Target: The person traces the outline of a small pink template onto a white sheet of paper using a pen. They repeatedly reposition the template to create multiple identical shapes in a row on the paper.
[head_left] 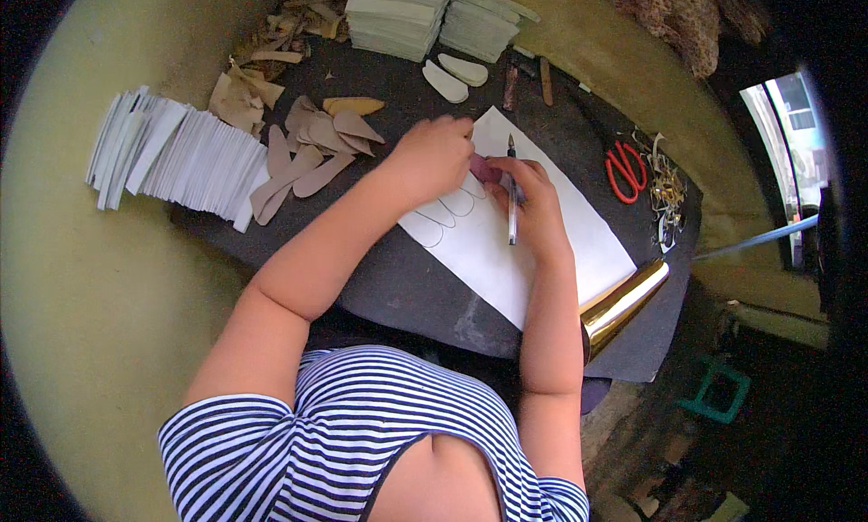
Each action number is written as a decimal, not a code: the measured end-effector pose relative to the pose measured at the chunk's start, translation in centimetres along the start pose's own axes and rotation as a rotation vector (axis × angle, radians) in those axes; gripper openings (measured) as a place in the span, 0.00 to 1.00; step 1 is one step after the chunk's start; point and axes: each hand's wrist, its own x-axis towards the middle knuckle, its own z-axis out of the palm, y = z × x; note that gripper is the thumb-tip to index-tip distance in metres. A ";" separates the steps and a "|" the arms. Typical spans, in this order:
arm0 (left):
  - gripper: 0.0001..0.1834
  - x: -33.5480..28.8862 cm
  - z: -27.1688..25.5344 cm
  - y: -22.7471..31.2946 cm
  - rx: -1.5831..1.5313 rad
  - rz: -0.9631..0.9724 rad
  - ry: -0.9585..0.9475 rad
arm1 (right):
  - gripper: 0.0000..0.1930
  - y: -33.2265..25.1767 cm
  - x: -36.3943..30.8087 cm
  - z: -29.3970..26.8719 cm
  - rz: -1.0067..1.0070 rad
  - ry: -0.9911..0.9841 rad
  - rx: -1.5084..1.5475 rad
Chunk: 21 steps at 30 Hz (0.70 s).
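A white sheet (551, 251) lies slantwise on the dark worktable, with curved, sole-like outlines (450, 216) drawn along its left side. My left hand (434, 158) is closed over the sheet's far left edge. Its fingers curl against the left end of a small purplish piece (485, 168), whose full shape is hidden between my hands. The thumb and fingers of my right hand (533, 199) meet the other end of that piece. A clear-barrelled pen (513, 206) also sits in my right hand, its dark end pointing away from me.
A gold roll (626, 311) rests at the sheet's near right end. Red-handled scissors (626, 172) and shiny scraps (667, 192) lie right. Brown insole-shaped pieces (316, 138) and a row of white pieces (185, 156) lie left. White stacks (398, 18) stand at the back.
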 end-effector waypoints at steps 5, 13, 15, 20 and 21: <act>0.13 -1.8 -0.5 2.2 0.033 -0.041 -0.107 | 0.16 0.8 -0.1 0.1 0.050 -0.033 0.020; 0.16 -1.9 -0.8 0.4 -0.085 -0.036 -0.128 | 0.16 0.5 0.0 -0.1 0.026 -0.044 0.007; 0.17 -2.0 -0.6 0.4 -0.084 -0.028 -0.116 | 0.15 0.4 0.0 -0.2 0.014 -0.047 0.005; 0.20 -2.0 -0.9 0.7 -0.106 -0.023 -0.142 | 0.15 0.5 -0.2 -0.2 -0.007 -0.054 0.001; 0.19 -2.1 -0.2 0.7 -0.101 -0.015 -0.123 | 0.15 0.5 -0.2 -0.2 -0.007 -0.056 -0.002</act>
